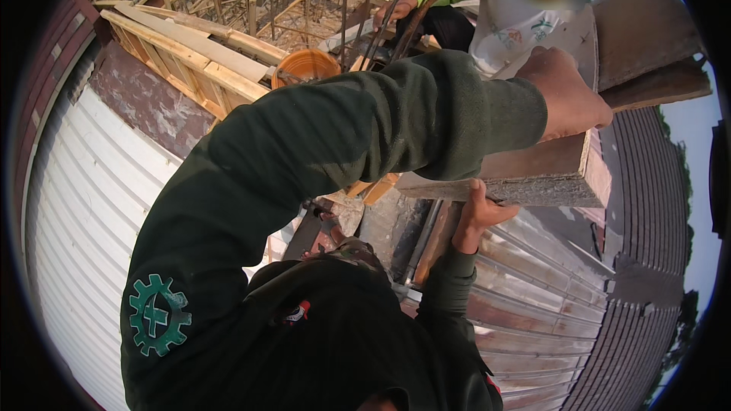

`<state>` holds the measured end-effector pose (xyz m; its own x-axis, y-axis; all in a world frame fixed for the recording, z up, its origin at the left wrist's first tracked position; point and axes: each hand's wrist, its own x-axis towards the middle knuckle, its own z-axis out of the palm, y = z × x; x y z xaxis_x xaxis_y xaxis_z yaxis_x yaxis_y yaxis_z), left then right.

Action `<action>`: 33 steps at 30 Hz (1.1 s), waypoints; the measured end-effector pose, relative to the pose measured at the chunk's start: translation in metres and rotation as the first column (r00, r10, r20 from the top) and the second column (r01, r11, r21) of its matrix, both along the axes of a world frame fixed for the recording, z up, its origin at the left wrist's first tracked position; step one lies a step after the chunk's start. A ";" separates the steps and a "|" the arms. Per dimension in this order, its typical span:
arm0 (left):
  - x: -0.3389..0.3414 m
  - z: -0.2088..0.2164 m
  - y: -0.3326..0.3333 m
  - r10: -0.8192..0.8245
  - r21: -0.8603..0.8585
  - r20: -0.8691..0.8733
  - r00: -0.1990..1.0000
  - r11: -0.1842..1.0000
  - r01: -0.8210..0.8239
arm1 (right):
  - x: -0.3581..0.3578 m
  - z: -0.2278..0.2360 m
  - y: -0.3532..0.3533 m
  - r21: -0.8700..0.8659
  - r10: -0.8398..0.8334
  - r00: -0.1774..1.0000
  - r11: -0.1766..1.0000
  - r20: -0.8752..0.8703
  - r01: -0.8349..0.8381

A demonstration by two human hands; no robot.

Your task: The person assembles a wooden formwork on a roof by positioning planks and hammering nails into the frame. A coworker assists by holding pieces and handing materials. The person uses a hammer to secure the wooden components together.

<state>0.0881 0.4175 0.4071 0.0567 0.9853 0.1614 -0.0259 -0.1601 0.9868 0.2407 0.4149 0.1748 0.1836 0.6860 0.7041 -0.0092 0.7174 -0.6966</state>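
Observation:
A grey-brown wooden formwork board with a thick, rough edge is at the right. Reaching across the view, my left arm brings my left hand over it. That hand is closed in a fist, and what its fingers hold, if anything, is hidden. Below the board's near edge is my right hand, its thumb up against the edge and its fingers underneath. A small dark piece shows between that thumb and the fingers; I cannot make out its kind. More weathered boards rise behind my left hand.
Another person in a white and green shirt crouches beyond the board, near bent rebar. An orange bucket stands beside timber formwork. Corrugated metal sheets lie at left, with more sheeting at lower right.

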 end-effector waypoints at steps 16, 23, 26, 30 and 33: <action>-0.121 -0.213 -0.010 0.296 -0.227 0.265 0.918 0.944 -0.240 | -0.066 -0.024 0.076 0.028 -0.152 0.951 0.986 -0.269 0.165; -0.177 -0.436 -0.103 0.513 -0.562 -0.126 0.849 0.669 -0.487 | -0.064 -0.072 0.094 -0.012 -0.025 0.990 1.000 -0.140 0.024; -0.171 -0.474 -0.132 0.516 -0.562 -0.176 0.838 0.647 -0.516 | -0.100 -0.043 0.089 0.117 -0.029 0.975 0.992 -0.219 0.056; -0.159 -0.481 -0.146 0.543 -0.597 -0.195 0.817 0.596 -0.538 | -0.099 -0.078 0.120 0.147 -0.068 0.998 0.987 -0.007 0.068; -0.158 -0.483 -0.161 0.583 -0.606 -0.139 0.801 0.589 -0.534 | -0.106 -0.092 0.128 0.045 0.137 0.976 0.990 -0.171 -0.131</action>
<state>-0.0697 0.2566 -0.0756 -0.5247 0.7041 -0.4785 -0.2030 0.4424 0.8736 0.1345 0.5425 0.0830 0.2132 0.6892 0.6925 -0.2255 0.7244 -0.6515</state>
